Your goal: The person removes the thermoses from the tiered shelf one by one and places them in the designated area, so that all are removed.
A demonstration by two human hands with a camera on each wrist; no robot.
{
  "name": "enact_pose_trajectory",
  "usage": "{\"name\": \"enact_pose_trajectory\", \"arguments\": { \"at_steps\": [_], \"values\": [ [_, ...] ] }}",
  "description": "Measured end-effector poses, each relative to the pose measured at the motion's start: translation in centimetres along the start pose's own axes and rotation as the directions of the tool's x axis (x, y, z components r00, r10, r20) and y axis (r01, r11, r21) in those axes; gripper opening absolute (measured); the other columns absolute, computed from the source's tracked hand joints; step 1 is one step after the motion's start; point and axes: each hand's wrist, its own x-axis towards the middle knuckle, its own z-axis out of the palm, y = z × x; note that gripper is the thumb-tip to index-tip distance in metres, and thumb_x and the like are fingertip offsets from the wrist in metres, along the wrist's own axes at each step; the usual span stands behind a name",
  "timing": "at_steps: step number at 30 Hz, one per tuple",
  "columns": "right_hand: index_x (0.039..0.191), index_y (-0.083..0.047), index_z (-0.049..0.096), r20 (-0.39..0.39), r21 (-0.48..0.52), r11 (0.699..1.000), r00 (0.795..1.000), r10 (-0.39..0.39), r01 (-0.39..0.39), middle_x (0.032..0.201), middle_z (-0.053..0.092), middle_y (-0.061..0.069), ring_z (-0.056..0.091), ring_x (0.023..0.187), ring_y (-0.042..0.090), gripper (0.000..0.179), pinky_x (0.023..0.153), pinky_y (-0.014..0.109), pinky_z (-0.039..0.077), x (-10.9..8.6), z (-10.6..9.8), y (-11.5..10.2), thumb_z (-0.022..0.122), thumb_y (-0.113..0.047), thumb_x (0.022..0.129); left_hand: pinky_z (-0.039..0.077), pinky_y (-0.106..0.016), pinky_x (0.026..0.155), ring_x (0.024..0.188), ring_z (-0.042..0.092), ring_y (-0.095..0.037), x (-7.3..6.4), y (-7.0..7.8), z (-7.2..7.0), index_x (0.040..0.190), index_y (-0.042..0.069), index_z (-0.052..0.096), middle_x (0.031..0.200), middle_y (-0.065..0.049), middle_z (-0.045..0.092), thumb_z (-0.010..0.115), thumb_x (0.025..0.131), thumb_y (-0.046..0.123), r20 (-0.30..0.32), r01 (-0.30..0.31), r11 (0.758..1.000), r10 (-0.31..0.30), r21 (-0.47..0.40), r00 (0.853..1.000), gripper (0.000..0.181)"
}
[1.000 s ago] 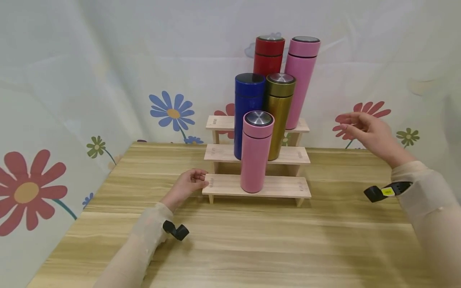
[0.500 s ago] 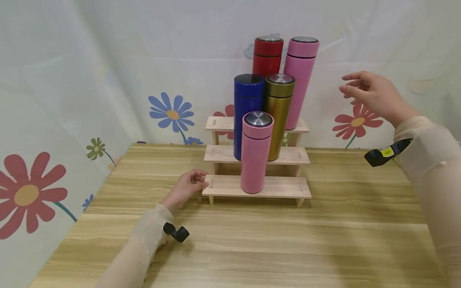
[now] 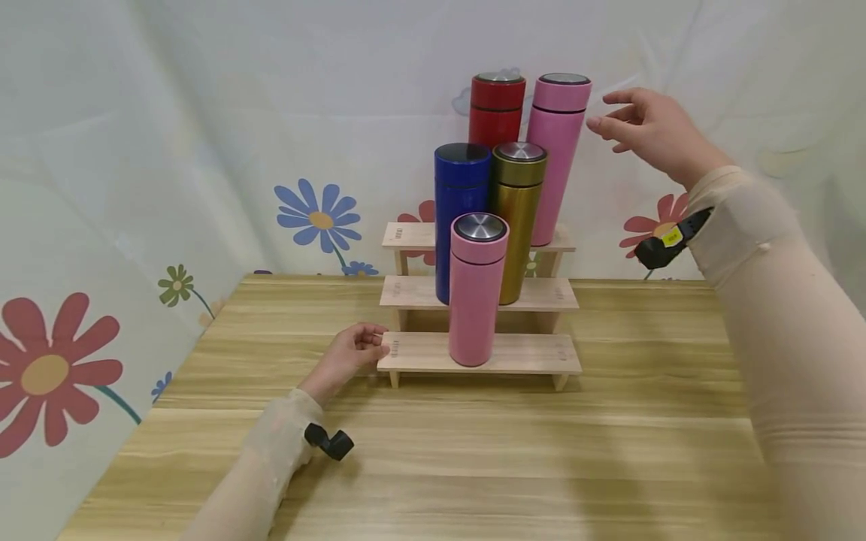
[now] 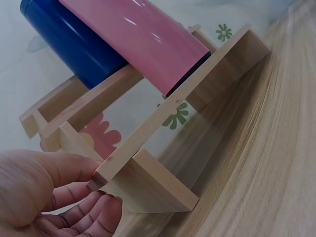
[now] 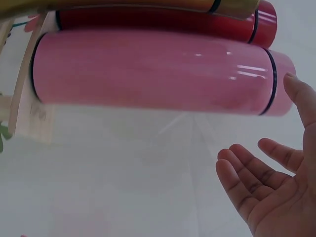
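Note:
A three-step wooden display stand [image 3: 534, 353] carries several thermos bottles. My left hand [image 3: 343, 359] holds the left end of its lowest board, thumb above and fingers below in the left wrist view. My right hand [image 3: 659, 135] is raised beside the lid of the pink thermos [image 3: 556, 158] at the right of the top step, its fingers spread and nothing in them. A red thermos [image 3: 496, 116] stands left of that one. On the middle step are a blue thermos [image 3: 461, 199] and a gold thermos [image 3: 519, 233]. Another pink thermos [image 3: 476, 308] stands on the lowest step.
The stand is near the back of a wood-grain table [image 3: 446, 458]. Behind it hangs a pale cloth [image 3: 379, 98] printed with flowers. Each wrist wears a black camera mount, such as the left one [image 3: 329, 441].
My right hand has risen and then moved left, coming close to the top of the rear pink thermos. My left hand keeps its place on the lowest board.

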Motion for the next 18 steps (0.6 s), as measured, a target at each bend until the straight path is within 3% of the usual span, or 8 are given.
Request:
{"name": "enact_pose_trajectory", "arguments": {
  "at_steps": [5, 12, 18],
  "values": [
    [0.153, -0.016, 0.022, -0.006, 0.089, 0.996, 1.000, 0.007, -0.006, 0.142, 0.049, 0.014, 0.053, 0.090, 0.004, 0.076, 0.108, 0.045, 0.038, 1.0, 1.2, -1.0, 0.054, -0.049, 0.093, 0.048, -0.018, 0.068, 0.087, 0.053, -0.014, 0.1, -0.1, 0.1, 0.125, -0.005, 0.054, 0.105, -0.013, 0.057, 0.064, 0.090, 0.008, -0.005, 0.000, 1.000, 0.000, 0.002, 1.000, 0.038],
    [0.151, -0.017, 0.026, -0.021, 0.168, 0.986, 1.000, 0.012, -0.009, 0.126, 0.052, 0.005, 0.049, 0.100, 0.012, 0.073, 0.101, 0.036, 0.040, 1.8, 2.4, -1.3, 0.058, -0.046, 0.092, 0.048, -0.019, 0.068, 0.086, 0.053, -0.015, 0.1, -0.1, 0.3, 0.125, -0.004, 0.054, 0.104, -0.013, 0.057, 0.065, 0.090, 0.007, 0.000, -0.007, 1.000, 0.007, -0.001, 1.000, 0.038],
    [0.147, -0.015, 0.031, -0.036, 0.215, 0.977, 0.999, 0.014, -0.006, 0.108, 0.052, -0.010, 0.050, 0.099, 0.009, 0.070, 0.098, 0.033, 0.042, 2.2, 3.1, -1.0, 0.062, -0.043, 0.090, 0.048, -0.019, 0.067, 0.084, 0.054, -0.014, 0.1, 0.0, 0.7, 0.124, -0.004, 0.055, 0.102, -0.012, 0.058, 0.064, 0.091, 0.006, 0.001, -0.014, 1.000, 0.014, -0.003, 1.000, 0.036]
  ]
}}
